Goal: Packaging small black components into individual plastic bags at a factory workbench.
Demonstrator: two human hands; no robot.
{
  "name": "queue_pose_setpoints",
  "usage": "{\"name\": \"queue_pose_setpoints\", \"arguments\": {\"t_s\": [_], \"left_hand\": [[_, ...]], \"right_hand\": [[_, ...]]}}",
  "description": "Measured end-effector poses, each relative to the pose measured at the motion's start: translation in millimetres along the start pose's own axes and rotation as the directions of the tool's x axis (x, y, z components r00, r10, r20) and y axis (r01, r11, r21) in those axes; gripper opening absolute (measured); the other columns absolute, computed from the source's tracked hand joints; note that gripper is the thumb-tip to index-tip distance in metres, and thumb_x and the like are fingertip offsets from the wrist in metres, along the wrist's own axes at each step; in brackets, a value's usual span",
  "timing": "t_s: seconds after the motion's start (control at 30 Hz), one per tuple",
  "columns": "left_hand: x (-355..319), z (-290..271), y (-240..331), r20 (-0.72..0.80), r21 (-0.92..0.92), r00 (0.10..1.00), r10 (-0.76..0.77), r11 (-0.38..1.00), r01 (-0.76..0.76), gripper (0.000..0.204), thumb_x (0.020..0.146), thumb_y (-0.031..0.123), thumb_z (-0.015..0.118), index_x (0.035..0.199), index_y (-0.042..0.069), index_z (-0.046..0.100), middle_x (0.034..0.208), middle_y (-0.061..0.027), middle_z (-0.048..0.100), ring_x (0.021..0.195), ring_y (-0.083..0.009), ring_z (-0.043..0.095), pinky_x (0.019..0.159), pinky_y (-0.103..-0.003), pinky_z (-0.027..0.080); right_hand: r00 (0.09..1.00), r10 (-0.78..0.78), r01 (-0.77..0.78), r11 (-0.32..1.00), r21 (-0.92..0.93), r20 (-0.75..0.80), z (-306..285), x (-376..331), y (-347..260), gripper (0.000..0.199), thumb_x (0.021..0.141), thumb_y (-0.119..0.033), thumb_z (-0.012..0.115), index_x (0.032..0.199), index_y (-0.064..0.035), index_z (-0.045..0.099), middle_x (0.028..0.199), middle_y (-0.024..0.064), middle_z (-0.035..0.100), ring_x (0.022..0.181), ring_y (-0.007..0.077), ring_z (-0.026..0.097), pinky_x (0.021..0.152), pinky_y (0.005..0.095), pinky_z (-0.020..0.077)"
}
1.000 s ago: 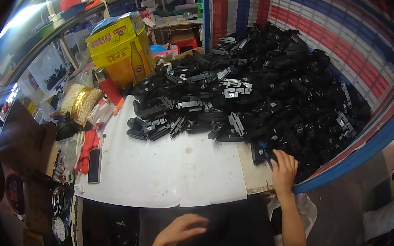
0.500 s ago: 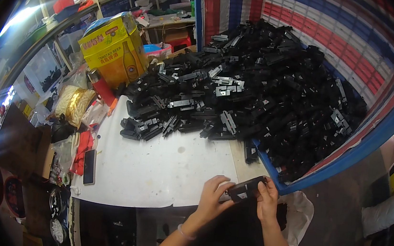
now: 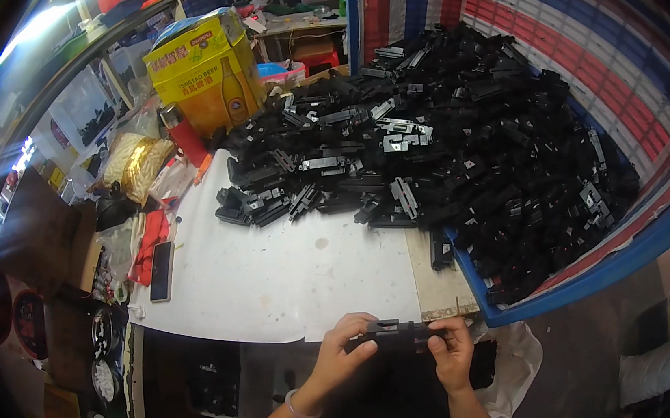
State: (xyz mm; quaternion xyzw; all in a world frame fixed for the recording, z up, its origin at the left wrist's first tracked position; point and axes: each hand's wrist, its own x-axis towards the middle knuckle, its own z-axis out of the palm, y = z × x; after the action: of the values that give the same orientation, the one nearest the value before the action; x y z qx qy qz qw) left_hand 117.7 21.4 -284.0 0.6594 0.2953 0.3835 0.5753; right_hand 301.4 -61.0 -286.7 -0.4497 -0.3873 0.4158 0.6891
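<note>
Just past the table's front edge, a black oblong plastic part (image 3: 397,335) with a slot in its top is held level between my hands. My left hand (image 3: 343,352) closes on its left end, thumb in front and fingers behind. On its right end, my right hand (image 3: 453,354) pinches with thumb and fingertips. A large heap of similar black parts (image 3: 471,154), some with silvery metal pieces, covers the far part of the table. One black part (image 3: 441,251) lies at the heap's near edge.
A white sheet (image 3: 287,277) covers the table in front of me. A phone (image 3: 162,272), a red flask (image 3: 184,136) and a yellow carton (image 3: 202,73) stand or lie at left. A blue frame edge (image 3: 532,310) borders the heap at right, above a white sack (image 3: 516,367).
The black part has turned from a slant to nearly level and moved slightly left and down. My left hand has shifted left and down with it. The view has tilted a little.
</note>
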Motion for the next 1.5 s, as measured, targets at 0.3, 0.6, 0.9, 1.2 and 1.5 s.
{"name": "queue_pose_setpoints", "arguments": {"t_s": [0.3,0.6,0.9,1.2,1.5], "left_hand": [[-3.4,-0.9,17.9,-0.027,0.021,1.000,0.012,1.000,-0.012,0.042,0.080,0.035,0.064,0.096,-0.004,0.063,0.102,-0.0139,0.060,0.102,-0.0238,0.053,0.090,-0.033,0.040],[-66.9,-117.6,19.8,0.031,0.386,0.895,-0.445,0.831,0.400,0.043,0.075,0.028,0.074,0.100,-0.004,0.062,0.097,-0.0151,0.062,0.094,-0.0249,0.059,0.084,-0.032,0.045],[-73.8,-90.7,19.0,0.367,0.517,0.802,-0.472,0.820,0.246,0.046,0.083,0.029,0.065,0.119,0.001,0.057,0.108,-0.0186,0.061,0.103,-0.0278,0.058,0.090,-0.033,0.044],[0.0,-8.6,-13.1,0.233,0.119,0.963,-0.139,0.986,0.114,0.033,0.086,0.016,0.063,0.115,0.001,0.058,0.112,-0.0109,0.061,0.105,-0.0209,0.057,0.092,-0.032,0.042],[80.9,32.4,-82.6,-0.179,0.663,0.934,0.310,0.739,-0.118,0.040,0.081,0.030,0.066,0.104,-0.001,0.059,0.100,-0.0155,0.059,0.095,-0.0294,0.055,0.080,-0.040,0.044]], "right_hand": [[1.000,-0.013,0.013,1.000,-0.001,0.011,-0.9,-12.3,5.3,0.028,0.085,-0.016,0.068,0.104,-0.0019,0.053,0.093,0.0051,0.058,0.081,0.0107,0.056,0.073,0.0233,0.0475],[0.947,-0.007,0.265,0.582,-0.769,0.322,-15.9,32.8,15.7,0.020,0.084,-0.018,0.063,0.097,-0.0027,0.064,0.095,0.0136,0.065,0.085,0.0273,0.063,0.073,0.0321,0.0494],[0.987,-0.147,-0.078,-0.117,-0.990,-0.060,-40.0,132.0,60.4,0.060,0.080,-0.029,0.065,0.128,-0.0058,0.038,0.094,0.0204,0.059,0.084,0.0345,0.061,0.069,0.0446,0.0488],[0.982,-0.190,-0.003,0.019,-1.000,-0.007,-41.5,119.9,62.7,0.051,0.078,-0.026,0.066,0.120,-0.0044,0.046,0.099,0.0187,0.059,0.089,0.0367,0.059,0.075,0.0451,0.0475],[0.942,-0.162,0.333,0.520,-0.786,0.292,-14.1,83.4,58.0,0.035,0.082,-0.005,0.056,0.117,-0.0039,0.053,0.108,0.0166,0.058,0.103,0.0337,0.055,0.089,0.0381,0.0433]]}}
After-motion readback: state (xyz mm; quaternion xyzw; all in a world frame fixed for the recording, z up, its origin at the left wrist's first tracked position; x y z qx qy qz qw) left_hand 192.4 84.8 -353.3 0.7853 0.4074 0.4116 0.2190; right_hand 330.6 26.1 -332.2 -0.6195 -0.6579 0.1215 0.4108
